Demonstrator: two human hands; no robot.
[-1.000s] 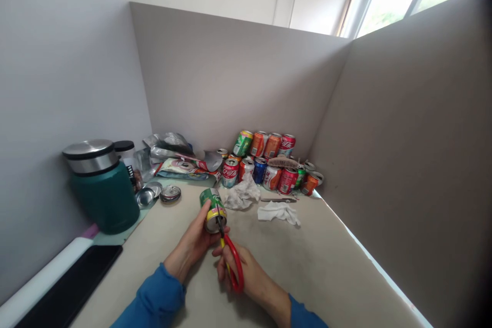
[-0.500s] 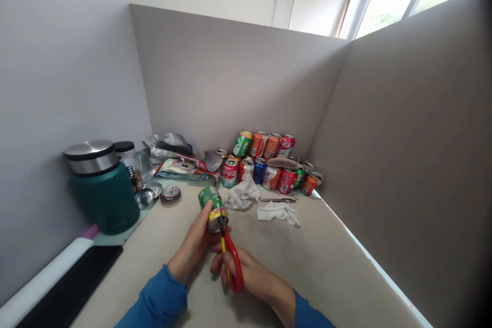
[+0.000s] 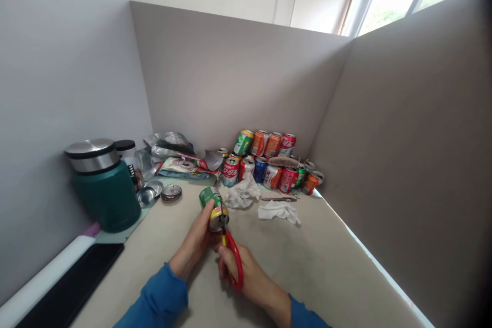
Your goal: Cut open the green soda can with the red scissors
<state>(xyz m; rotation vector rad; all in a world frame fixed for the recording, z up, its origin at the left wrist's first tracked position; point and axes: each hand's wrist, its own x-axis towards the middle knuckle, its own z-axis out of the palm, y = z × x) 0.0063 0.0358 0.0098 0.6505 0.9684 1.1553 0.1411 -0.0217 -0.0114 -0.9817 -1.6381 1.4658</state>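
Note:
My left hand (image 3: 199, 236) is wrapped round a green and yellow drink can (image 3: 209, 196), which lies tilted with its end toward me. In my right hand (image 3: 240, 266) is a pair of scissors (image 3: 237, 259) with red handles and a yellow strip. Their dark blades reach the near end of the can and lie along its side; how deep they go in is hard to see. Part of my right fingers is hidden behind the handles.
Several drink cans (image 3: 260, 169) are stacked at the back. Crumpled tissue (image 3: 243, 192), a white cloth (image 3: 279, 211) and a slim knife-like tool (image 3: 280, 199) lie before them. Left stand a green flask (image 3: 105, 195), can ends (image 3: 146, 196), foil sheets (image 3: 169, 146) and a black slab (image 3: 73, 284).
The fingers of my right hand have closed further on the scissors, and the handles have drawn together. The can stays almost where it was in my left hand.

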